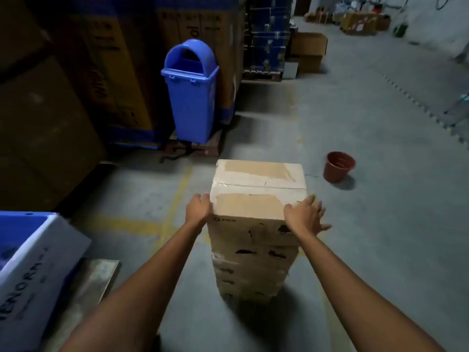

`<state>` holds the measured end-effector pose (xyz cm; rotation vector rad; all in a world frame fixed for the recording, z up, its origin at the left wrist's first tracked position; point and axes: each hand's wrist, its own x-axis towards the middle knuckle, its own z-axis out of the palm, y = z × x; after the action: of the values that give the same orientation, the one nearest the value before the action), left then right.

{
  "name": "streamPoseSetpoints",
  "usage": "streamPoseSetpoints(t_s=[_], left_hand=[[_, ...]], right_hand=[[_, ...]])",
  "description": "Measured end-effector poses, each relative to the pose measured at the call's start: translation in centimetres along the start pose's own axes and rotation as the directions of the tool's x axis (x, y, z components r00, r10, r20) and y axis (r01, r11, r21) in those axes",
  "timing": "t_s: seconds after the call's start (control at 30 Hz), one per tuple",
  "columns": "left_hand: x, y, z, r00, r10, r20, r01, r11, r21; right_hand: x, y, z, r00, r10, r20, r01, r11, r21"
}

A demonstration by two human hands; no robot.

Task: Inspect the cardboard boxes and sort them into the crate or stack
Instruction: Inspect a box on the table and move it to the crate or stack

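The person stands over a stack of cardboard boxes (251, 270) on the floor, and both hands are at the top box (256, 184). The left hand (199, 207) lies against its left side near the upper edge, with the fingers rather straight. The right hand (304, 214) rests on the near right corner with the fingers spread wide. Neither hand closes around the box, and the box sits square on the ones under it.

I judge that the step in hand is either taking the top box for inspection or setting it onto the stack; one picture cannot say which. The tape on its lid looks torn and patchy, and dark marks show on the front face, so the inspection has something to find. If the box goes to the crate (50, 250), which is at the lower left and well apart from the stack, the next move calls for a firm hold on both sides, a straight lift so the tall narrow stack does not lean, and a turn to the left.

The floor (380, 224) is grey concrete with faded yellow lines (175, 199). The room is a dim warehouse. A blue dustbin (191, 97) stands before big cartons (121, 72) on pallets, and a red-brown pot (338, 167) stands alone to the right of the stack. More boxes lie far at the back.
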<state>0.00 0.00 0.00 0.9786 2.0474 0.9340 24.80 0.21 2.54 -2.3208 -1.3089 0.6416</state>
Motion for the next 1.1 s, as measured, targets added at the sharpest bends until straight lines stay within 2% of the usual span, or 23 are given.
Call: streamPoseSetpoints(t_s=[0.07,0.13,0.37,0.57,0.7,0.83,0.93,1.1], left_hand=[[0.1,0.3,0.7,0.995,-0.075,0.068,0.083,0.989,-0.123],[-0.2,0.5,1.2,0.993,-0.072,0.097,0.089,0.977,-0.192],[-2.2,-1.3,-0.9,0.996,-0.010,-0.091,-0.024,0.933,-0.360],[-5.6,-2.5,-8.8,0.939,0.025,-0.343,-0.173,0.897,-0.407],[-9.1,-4.2,-16.7,0.872,-0.001,-0.490,-0.245,0.866,-0.437],[-14.6,-7.3,-24.5,0.802,0.004,-0.597,-0.298,0.869,-0.395],[-19.5,-11.0,-30.3,0.706,0.002,-0.708,-0.317,0.895,-0.314],[-28.6,-17.1,-38.2,0.553,-0.122,-0.824,-0.332,0.875,-0.352]], right_hand=[[1.0,0.6,0.0,0.987,0.152,0.053,-0.159,0.971,0.178],[1.3,1.3,0.1,0.979,0.184,0.090,-0.204,0.920,0.334],[-1.1,-0.3,0.8,0.993,0.113,0.027,-0.110,0.831,0.545],[-7.0,-5.8,1.8,0.999,-0.021,0.024,0.000,0.754,0.657],[-13.2,-10.2,2.4,0.986,-0.156,0.055,0.067,0.680,0.730],[-20.9,-13.5,3.5,0.952,-0.292,0.092,0.116,0.621,0.775],[-27.5,-14.7,4.4,0.903,-0.406,0.140,0.145,0.594,0.791],[-39.4,-15.2,7.2,0.804,-0.542,0.243,0.164,0.595,0.787]])
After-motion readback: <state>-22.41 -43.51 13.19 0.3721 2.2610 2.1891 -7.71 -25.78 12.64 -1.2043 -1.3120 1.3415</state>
